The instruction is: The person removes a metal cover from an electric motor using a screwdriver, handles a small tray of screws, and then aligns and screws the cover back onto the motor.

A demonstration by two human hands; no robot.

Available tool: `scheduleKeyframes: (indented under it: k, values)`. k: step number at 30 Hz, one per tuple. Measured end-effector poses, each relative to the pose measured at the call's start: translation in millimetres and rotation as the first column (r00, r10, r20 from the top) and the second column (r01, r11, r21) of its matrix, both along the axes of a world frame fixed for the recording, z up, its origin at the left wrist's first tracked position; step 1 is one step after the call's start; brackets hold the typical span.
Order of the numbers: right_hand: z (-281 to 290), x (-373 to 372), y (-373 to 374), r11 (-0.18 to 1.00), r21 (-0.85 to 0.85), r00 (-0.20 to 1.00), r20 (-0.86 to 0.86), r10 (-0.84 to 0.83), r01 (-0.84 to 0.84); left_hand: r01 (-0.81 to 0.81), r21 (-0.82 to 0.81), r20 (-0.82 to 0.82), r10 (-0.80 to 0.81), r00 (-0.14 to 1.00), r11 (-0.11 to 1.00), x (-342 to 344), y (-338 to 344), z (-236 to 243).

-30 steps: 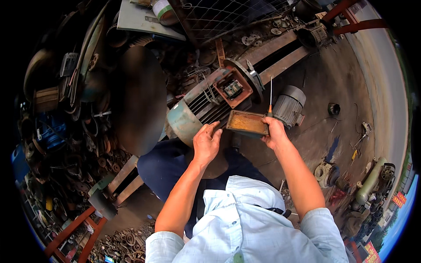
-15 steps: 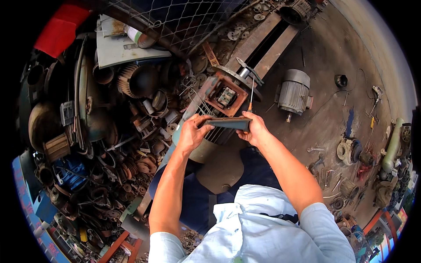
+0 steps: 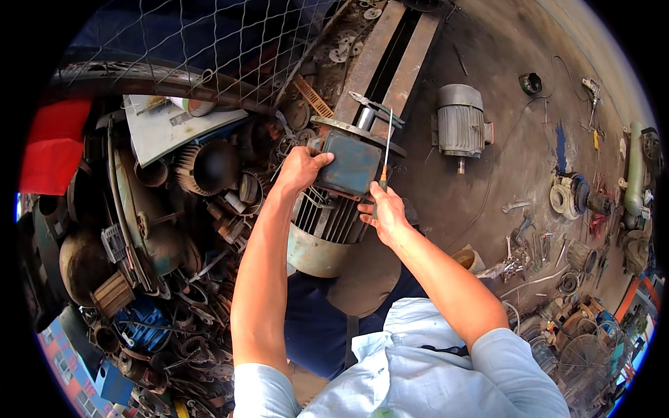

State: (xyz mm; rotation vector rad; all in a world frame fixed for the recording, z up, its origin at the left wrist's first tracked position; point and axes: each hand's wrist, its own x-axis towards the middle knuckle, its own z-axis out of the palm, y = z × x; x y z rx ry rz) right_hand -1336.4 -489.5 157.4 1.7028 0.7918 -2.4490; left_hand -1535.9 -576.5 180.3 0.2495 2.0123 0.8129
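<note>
A square blue-grey cover plate lies over the terminal box of an electric motor, hiding the box's inside. My left hand grips the plate's left edge, thumb on top. In my right hand is a screwdriver with an orange and dark handle, its blade pointing up and away. That hand's thumb is at the plate's lower right corner; its other fingers are partly spread. Below the plate show the finned body and pale green end cover of the motor. Pliers rest by its shaft.
A grey motor stands on the floor to the right. Wrenches and other tools lie farther right. Scrap motor parts pile up on the left. Two steel beams run away beyond the motor, beside wire mesh.
The cover plate has gone from tilted above my lap to flat over the terminal box, which was uncovered before. Both hands moved forward with it, the screwdriver still in the right. The view has shifted.
</note>
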Motion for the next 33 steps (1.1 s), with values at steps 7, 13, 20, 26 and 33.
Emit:
scheduleKeyframes:
  k: [7, 13, 20, 26, 33]
  values:
    - [-5, 0, -7, 0.976, 0.198, 0.995, 0.06, 0.078, -0.088, 0.209, -0.209, -0.224, -0.255, 0.941, 0.955, 3, 1, -1]
    - [-15, 6, -15, 0.955, 0.297, 0.997, -0.064, 0.032, -0.012, 0.123, -0.077, -0.226, -0.138, 0.964, 0.989, 6, -8, -8]
    - [-14, 1, -34, 0.957, 0.288, 0.999, 0.006, 0.035, -0.035, 0.151, -0.217, -0.294, -0.212, 0.932, 0.965, 8, -13, 11]
    - [-11, -2, -31, 0.964, 0.257, 0.998, 0.024, 0.06, -0.064, 0.13, -0.319, -0.424, -0.264, 0.866, 0.939, 19, 1, 25]
    - [-22, 5, -32, 0.968, 0.251, 0.994, -0.094, 0.048, -0.023, 0.099, -0.326, -0.521, -0.266, 0.811, 0.94, 27, -8, 15]
